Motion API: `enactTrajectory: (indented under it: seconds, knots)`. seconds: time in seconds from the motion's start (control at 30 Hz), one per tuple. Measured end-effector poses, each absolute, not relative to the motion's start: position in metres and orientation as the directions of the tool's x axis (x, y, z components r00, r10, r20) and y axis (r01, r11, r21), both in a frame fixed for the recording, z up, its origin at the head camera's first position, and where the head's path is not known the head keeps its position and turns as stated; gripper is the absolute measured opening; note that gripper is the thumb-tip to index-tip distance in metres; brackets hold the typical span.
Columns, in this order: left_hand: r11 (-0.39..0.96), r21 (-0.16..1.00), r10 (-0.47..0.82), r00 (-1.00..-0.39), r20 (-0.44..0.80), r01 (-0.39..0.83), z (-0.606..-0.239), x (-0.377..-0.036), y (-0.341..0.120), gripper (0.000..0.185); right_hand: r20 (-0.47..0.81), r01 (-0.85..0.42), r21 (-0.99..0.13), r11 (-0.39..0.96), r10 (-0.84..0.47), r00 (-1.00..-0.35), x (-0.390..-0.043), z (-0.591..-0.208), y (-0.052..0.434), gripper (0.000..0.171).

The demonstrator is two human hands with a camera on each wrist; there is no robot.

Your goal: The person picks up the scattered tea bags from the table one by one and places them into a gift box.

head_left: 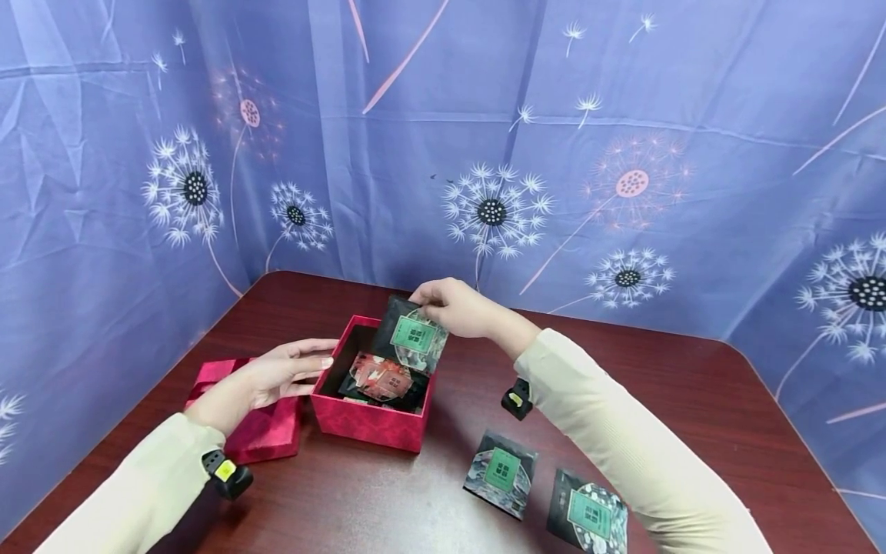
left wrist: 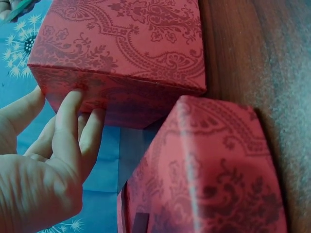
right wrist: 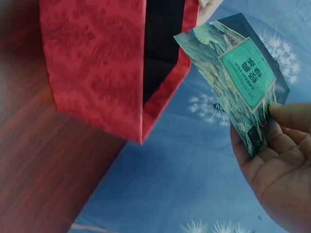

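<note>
Two green-label packets (head_left: 500, 472) lie nearest on the table (head_left: 692, 400). Beyond, the left hand (head_left: 277, 375) steadies the red box (head_left: 374, 422) with straight fingers as the right hand (head_left: 453, 306) pinches a third packet (head_left: 414, 336) over its opening.

Red lid (head_left: 266, 431) on dark wood table (head_left: 692, 400); 2 green-label packets (head_left: 500, 471) nr front edge; dandelion backdrop (head_left: 623, 154).

Box (head_left: 367, 419) floor hidden under packets, red packet (head_left: 377, 377) print too small to read, lower packet (head_left: 587, 514) near the frame's bottom edge, lid (left wrist: 214, 174) cut off in left wrist view
</note>
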State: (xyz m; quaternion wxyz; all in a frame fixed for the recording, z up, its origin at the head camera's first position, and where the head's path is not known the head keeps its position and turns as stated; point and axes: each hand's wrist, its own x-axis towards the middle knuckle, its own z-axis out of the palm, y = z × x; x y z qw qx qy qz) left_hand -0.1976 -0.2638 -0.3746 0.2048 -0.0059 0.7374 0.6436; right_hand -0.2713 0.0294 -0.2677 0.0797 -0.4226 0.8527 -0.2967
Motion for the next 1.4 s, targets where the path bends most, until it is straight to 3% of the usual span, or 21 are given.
enactTrajectory:
  seconds: [0.53,1.03,1.4]
  knots:
    - [0.174,0.947,0.264,-0.914,-0.308,-0.269,-0.372,-0.197,-0.260,0.066,0.107,-0.698,-0.538,0.472,-0.784,-0.612,-0.262,-0.308,0.005,0.021]
    - [0.166,0.945,0.247,-0.916,-0.316,-0.281,-0.373,-0.196,-0.264,0.066,0.024,-0.776,-0.459,0.434,-0.866,-0.499,-0.239,-0.335,0.000,0.027]
    - [0.164,0.946,0.248,-0.916,-0.314,-0.279,-0.371,-0.196,-0.263,0.066,0.040,-0.807,-0.424,0.411,-0.882,-0.470,-0.237,-0.342,0.004,0.027]
